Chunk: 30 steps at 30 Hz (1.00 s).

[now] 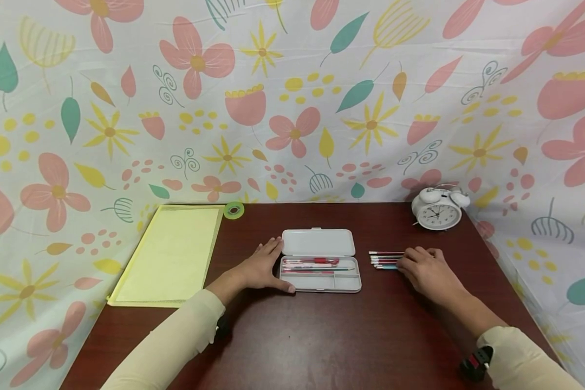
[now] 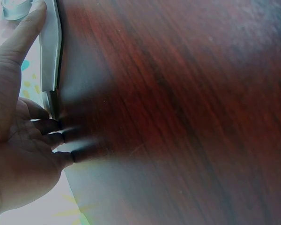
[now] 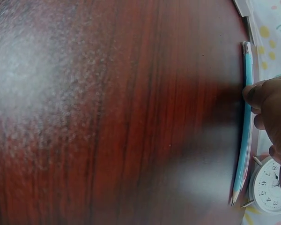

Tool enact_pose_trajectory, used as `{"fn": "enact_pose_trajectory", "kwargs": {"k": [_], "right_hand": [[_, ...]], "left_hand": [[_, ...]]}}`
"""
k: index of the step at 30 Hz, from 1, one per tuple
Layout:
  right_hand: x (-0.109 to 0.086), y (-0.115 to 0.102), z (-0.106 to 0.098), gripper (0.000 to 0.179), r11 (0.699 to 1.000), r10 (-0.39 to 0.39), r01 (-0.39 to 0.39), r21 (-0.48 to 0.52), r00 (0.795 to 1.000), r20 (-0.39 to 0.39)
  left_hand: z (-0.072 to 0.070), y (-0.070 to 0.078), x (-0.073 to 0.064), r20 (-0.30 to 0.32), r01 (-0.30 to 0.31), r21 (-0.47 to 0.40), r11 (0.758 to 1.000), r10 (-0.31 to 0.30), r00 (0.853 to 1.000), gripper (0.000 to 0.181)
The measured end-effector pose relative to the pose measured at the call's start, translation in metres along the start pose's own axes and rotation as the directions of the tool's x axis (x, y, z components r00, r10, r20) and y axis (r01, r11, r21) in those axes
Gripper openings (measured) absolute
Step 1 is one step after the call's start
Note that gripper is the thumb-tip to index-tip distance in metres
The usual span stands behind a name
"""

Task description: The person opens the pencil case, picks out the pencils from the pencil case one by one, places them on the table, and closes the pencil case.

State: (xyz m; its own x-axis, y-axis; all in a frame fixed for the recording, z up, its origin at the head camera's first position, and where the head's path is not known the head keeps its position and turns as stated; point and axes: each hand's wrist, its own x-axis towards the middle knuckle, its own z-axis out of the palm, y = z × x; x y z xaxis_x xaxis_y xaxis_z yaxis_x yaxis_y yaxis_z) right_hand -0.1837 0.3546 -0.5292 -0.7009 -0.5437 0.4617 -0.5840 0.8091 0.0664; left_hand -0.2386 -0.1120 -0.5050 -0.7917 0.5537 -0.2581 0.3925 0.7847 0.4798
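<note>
A white pencil case [image 1: 317,244] lies on the table with its lid folded back. Its long compartment holds a red pen [image 1: 325,260] and pencils [image 1: 317,269]. My left hand [image 1: 260,268] rests at the case's left side, fingers extended and thumb along the front left corner. To the right of the case, several pencils [image 1: 382,259] lie side by side, eraser ends toward the case. My right hand [image 1: 426,271] is over their right part, covering the tips in the head view. In the right wrist view its thumb and fingers pinch at a light blue pencil [image 3: 246,126].
A white twin-bell alarm clock [image 1: 439,211] stands at the back right, beyond my right hand. At the left lies a yellow mesh document pouch [image 1: 170,254], with a green roll of tape [image 1: 234,210] at its top corner. Patterned cloth [image 1: 292,108] hangs behind the table.
</note>
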Motion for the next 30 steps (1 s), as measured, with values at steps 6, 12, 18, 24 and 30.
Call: {"fn": "enact_pose_trajectory", "kwargs": {"k": [6,12,18,24,30], "right_hand": [[-0.001,0.000,0.001,0.017,1.000,0.007,-0.007,-0.005,1.000,0.016],[-0.002,0.001,0.003,0.017,1.000,0.008,-0.008,-0.011,1.000,0.014],[-0.003,0.001,0.003,0.016,1.000,0.006,-0.006,-0.011,1.000,0.002],[0.001,-0.001,0.001,0.016,1.000,0.011,-0.011,-0.012,1.000,-0.007],[0.019,-0.013,-0.002,0.017,0.999,-0.003,0.004,0.039,1.000,-0.020]], "left_hand": [[0.002,0.000,0.001,-0.004,0.005,0.004,1.000,-0.005,1.000,0.143],[0.001,0.000,0.001,-0.003,-0.001,-0.001,1.000,0.001,1.000,0.143],[0.000,0.001,0.000,-0.003,-0.002,-0.006,1.000,0.002,1.000,0.143],[0.000,-0.001,0.001,-0.001,0.003,0.001,1.000,-0.003,1.000,0.143],[0.000,-0.001,0.002,0.002,0.002,-0.003,1.000,-0.002,1.000,0.143]]}}
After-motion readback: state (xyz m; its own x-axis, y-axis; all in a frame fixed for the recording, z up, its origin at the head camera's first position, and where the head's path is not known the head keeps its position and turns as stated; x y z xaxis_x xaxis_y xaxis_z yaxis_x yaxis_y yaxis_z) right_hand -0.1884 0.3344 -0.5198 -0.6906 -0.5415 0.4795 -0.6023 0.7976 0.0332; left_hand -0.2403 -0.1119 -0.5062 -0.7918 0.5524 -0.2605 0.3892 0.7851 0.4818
